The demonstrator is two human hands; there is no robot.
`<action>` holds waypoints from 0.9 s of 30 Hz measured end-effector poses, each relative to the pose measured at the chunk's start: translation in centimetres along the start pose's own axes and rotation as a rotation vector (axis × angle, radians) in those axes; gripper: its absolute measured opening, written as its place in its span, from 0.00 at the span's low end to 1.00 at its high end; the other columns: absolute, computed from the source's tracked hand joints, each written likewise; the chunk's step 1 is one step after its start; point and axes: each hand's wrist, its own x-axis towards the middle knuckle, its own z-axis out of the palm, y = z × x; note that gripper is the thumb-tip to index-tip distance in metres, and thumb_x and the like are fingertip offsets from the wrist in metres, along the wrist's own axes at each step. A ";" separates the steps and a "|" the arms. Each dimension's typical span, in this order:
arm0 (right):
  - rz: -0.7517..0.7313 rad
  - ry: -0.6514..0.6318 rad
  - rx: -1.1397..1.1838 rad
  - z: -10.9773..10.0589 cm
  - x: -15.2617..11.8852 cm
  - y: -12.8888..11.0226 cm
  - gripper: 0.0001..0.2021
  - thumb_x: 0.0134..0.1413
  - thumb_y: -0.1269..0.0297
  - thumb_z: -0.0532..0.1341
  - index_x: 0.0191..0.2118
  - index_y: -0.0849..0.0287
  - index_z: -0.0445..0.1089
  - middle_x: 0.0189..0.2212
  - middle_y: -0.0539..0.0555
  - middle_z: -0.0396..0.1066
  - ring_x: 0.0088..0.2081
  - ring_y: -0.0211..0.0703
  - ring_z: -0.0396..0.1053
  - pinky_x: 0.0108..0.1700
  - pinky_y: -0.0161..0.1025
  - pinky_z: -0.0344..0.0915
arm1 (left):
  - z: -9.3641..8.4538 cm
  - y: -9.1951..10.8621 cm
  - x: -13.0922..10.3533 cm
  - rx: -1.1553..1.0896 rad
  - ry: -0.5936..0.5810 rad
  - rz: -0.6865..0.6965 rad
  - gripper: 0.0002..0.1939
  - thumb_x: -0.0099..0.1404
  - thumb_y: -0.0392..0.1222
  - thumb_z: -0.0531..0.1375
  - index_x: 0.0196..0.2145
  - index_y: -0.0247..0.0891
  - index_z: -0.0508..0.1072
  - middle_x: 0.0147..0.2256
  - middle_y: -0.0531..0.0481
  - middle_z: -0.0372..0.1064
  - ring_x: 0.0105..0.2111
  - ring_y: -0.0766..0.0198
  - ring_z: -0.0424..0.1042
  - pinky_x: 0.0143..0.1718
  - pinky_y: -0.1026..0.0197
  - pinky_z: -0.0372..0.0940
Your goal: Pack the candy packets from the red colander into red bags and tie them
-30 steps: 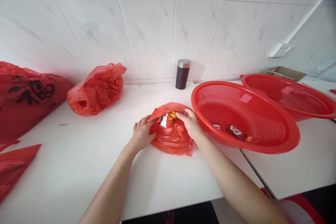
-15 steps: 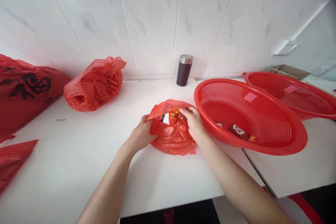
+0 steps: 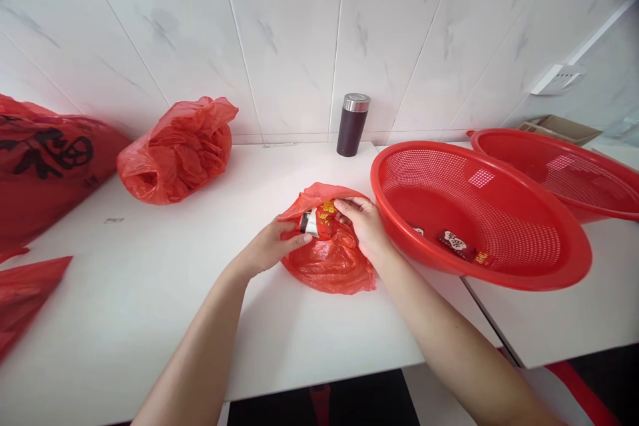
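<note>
A translucent red plastic bag [image 3: 332, 273] lies on the white table in front of me, its mouth opened upward. Inside the mouth shows a red snack packet [image 3: 322, 219] with yellow lettering and a white patch. My left hand [image 3: 272, 243] grips the bag's left edge, its thumb lying along the packet's lower left corner. With thumb and fingers closed, my right hand [image 3: 364, 219] holds the packet's upper right end; some of its fingertips are hidden behind packet and bag.
To the right stands a red plastic basket [image 3: 479, 213] with a few small packets [image 3: 454, 243] in it, and a second basket [image 3: 564, 170] behind. A dark tumbler [image 3: 352, 126] stands near the wall. Left are a crumpled red bag roll [image 3: 177, 150] and a large printed red bag [image 3: 50, 166].
My left thumb has moved from the bag's edge onto the packet's corner. More of the packet now shows in the bag's mouth. The view has shifted slightly.
</note>
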 end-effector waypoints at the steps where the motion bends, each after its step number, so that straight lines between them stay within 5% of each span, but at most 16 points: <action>1: -0.013 0.000 -0.015 0.1 -0.1 -0.1 0.13 0.42 0.58 0.70 0.33 0.58 0.74 0.29 0.49 0.74 0.28 0.35 0.68 0.32 0.34 0.64 | 0.0 0.0 0.0 -0.032 -0.008 -0.042 0.18 0.60 0.58 0.59 0.34 0.42 0.79 0.36 0.49 0.76 0.39 0.52 0.73 0.43 0.50 0.68; 9: -0.074 -0.143 -0.196 0.4 -1.0 -0.3 0.20 0.49 0.55 0.67 0.47 0.56 0.68 0.46 0.55 0.74 0.46 0.44 0.73 0.49 0.41 0.68 | -0.4 -0.1 0.0 -0.258 -0.014 -0.147 0.18 0.61 0.55 0.61 0.42 0.43 0.80 0.48 0.47 0.74 0.52 0.50 0.69 0.57 0.48 0.59; 16: -0.076 -0.178 -0.393 0.2 -0.8 0.2 0.17 0.50 0.59 0.66 0.46 0.57 0.68 0.43 0.55 0.75 0.44 0.45 0.73 0.47 0.42 0.69 | -0.4 -1.2 0.3 0.142 0.219 -0.143 0.19 0.56 0.57 0.63 0.42 0.44 0.76 0.58 0.47 0.61 0.53 0.48 0.66 0.55 0.49 0.62; 20: -0.114 -0.176 -0.481 0.0 -0.7 0.4 0.17 0.52 0.59 0.64 0.49 0.56 0.68 0.43 0.54 0.75 0.44 0.43 0.73 0.47 0.41 0.69 | -0.5 -1.4 0.3 0.289 0.400 0.021 0.19 0.57 0.53 0.63 0.44 0.44 0.72 0.62 0.46 0.52 0.62 0.50 0.55 0.60 0.49 0.57; 22: -0.144 -0.196 -0.493 0.0 -0.7 0.6 0.17 0.54 0.60 0.63 0.50 0.55 0.67 0.46 0.53 0.74 0.44 0.42 0.73 0.47 0.40 0.69 | -0.3 -1.4 0.3 0.326 0.414 0.101 0.18 0.59 0.52 0.62 0.46 0.45 0.72 0.63 0.47 0.50 0.64 0.52 0.51 0.61 0.51 0.55; 27: -0.191 -0.279 -0.751 0.7 -1.9 0.6 0.22 0.60 0.59 0.58 0.59 0.54 0.60 0.59 0.57 0.64 0.58 0.46 0.64 0.58 0.46 0.62 | 0.4 -1.5 0.3 0.438 0.394 0.118 0.30 0.64 0.51 0.57 0.63 0.49 0.59 0.61 0.45 0.55 0.59 0.52 0.61 0.59 0.50 0.59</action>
